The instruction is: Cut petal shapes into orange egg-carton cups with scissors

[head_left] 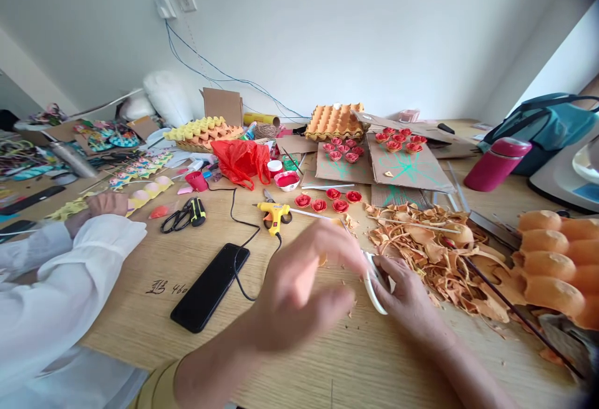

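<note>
My left hand (pixel 304 290) is raised over the table, blurred by motion, thumb and fingers apart, with nothing visible between them. To its right, my right hand (pixel 407 293) is closed round white-handled scissors (pixel 375 287) low over the wood. Beside my right hand lies a heap of orange egg-carton scraps (pixel 421 247). Beyond my hands sit several red paper roses (pixel 319 205) and a yellow glue gun (pixel 274 216) with its black cord. A small orange piece (pixel 322 260) shows partly behind my left hand.
A black phone (pixel 210 287) lies left of my left arm. Another person's white sleeves (pixel 93 272) are at the left. Cardboard with roses (pixel 407 163) and a red bag (pixel 241 163) stand farther back; a pink bottle (pixel 496 164) and orange egg cartons (pixel 552 259) are at the right.
</note>
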Demonstrator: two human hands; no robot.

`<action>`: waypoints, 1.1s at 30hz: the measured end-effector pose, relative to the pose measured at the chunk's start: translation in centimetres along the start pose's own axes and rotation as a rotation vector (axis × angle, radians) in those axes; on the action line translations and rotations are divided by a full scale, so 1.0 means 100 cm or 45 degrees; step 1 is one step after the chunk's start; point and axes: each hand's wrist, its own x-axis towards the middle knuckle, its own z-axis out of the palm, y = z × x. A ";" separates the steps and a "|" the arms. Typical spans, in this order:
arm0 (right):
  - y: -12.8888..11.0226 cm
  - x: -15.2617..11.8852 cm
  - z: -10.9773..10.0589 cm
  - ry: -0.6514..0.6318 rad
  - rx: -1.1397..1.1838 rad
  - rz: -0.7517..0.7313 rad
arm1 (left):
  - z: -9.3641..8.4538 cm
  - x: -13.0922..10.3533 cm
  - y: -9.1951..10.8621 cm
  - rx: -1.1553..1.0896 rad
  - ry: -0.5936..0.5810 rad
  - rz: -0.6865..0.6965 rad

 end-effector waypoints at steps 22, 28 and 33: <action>0.004 -0.001 0.003 -0.108 -0.041 -0.058 | 0.017 -0.021 -0.112 0.097 0.058 -0.663; 0.006 0.001 0.006 -0.171 -0.168 -0.125 | 0.019 -0.024 -0.115 -0.347 0.111 -0.708; 0.009 0.000 0.008 -0.170 -0.242 -0.151 | 0.019 -0.023 -0.112 -0.387 0.161 -0.789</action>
